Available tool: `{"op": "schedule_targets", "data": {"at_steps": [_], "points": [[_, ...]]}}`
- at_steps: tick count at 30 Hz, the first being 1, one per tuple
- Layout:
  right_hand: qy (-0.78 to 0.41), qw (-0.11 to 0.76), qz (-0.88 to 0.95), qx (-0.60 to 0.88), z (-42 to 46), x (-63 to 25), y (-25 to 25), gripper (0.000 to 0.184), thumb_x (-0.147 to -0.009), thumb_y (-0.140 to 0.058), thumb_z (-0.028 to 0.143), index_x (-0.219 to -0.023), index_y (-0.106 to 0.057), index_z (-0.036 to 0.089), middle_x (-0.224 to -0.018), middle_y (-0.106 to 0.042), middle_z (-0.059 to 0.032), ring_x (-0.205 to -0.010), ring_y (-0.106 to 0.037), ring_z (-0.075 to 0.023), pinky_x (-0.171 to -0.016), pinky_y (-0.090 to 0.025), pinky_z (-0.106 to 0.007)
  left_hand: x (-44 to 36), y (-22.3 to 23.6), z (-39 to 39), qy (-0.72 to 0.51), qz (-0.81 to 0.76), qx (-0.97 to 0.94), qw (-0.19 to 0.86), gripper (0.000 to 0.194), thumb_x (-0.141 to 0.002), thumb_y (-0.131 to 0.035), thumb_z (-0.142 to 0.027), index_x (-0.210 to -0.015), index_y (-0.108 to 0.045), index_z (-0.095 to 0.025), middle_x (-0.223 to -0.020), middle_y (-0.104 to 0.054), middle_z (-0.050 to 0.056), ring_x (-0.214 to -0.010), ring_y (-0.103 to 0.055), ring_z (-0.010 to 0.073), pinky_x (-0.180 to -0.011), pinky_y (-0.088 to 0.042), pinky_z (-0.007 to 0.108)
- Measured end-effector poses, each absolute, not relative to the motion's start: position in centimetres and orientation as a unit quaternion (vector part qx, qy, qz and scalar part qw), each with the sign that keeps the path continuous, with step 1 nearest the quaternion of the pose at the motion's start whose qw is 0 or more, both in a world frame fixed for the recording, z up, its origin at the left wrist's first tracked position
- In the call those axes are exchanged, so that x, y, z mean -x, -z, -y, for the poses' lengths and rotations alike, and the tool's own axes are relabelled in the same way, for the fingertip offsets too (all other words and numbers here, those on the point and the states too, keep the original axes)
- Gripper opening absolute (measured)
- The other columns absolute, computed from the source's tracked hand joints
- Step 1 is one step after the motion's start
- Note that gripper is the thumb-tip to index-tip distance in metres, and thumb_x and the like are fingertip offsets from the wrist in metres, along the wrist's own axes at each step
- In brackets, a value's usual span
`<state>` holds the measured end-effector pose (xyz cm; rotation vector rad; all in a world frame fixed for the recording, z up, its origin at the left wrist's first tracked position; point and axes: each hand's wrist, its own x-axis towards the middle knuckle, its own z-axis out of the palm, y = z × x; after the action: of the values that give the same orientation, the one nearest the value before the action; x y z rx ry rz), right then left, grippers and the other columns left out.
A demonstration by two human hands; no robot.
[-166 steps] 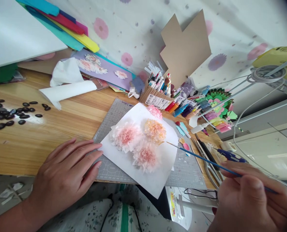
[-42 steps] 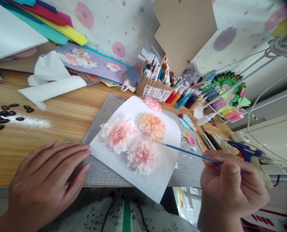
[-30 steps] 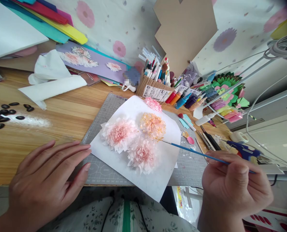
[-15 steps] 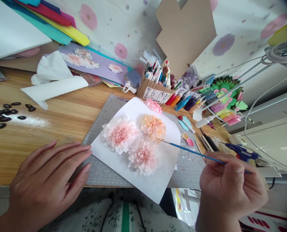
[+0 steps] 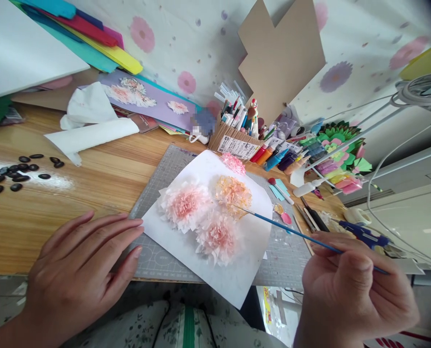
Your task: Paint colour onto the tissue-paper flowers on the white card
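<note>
My right hand is closed on a thin blue paintbrush. The brush tip touches the right edge of an orange-tinted tissue flower. Two pink tissue flowers sit beside it on a white paper sheet, and a small deeper pink flower lies at the sheet's far corner. The sheet rests on a grey cutting mat. My left hand lies flat and open, its fingertips on the mat next to the sheet's left corner.
A cardboard box of pens and several paint bottles stand behind the mat. A blue glue gun and tools lie to the right. Dark seeds are scattered on the wooden desk at left, near white tissue.
The brush tip has dabbed back and forth along the orange flower's lower right edge. My left hand has stayed flat on the mat. The view has shifted slightly.
</note>
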<state>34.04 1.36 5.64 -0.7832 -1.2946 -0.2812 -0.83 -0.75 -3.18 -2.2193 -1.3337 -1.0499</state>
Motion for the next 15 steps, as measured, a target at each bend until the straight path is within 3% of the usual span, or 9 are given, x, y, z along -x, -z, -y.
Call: {"op": "schedule_targets", "data": {"at_steps": [15], "points": [[0.158, 0.703, 0.608, 0.334, -1.42, -33.66, -6.09, 0.020, -0.089, -0.074, 0.021, -0.072, -0.068, 0.012, -0.062, -0.069, -0.0016, -0.053, -0.064, -0.0135, -0.056, -0.053, -0.030, 0.87, 3.41, 0.83, 0.384, 0.458, 0.784, 0.168, 0.026, -0.087, -0.072, -0.017, -0.114, -0.071, -0.018, -0.107, -0.082, 0.013, -0.097, -0.075, 0.0323, -0.103, -0.050, 0.057]]}}
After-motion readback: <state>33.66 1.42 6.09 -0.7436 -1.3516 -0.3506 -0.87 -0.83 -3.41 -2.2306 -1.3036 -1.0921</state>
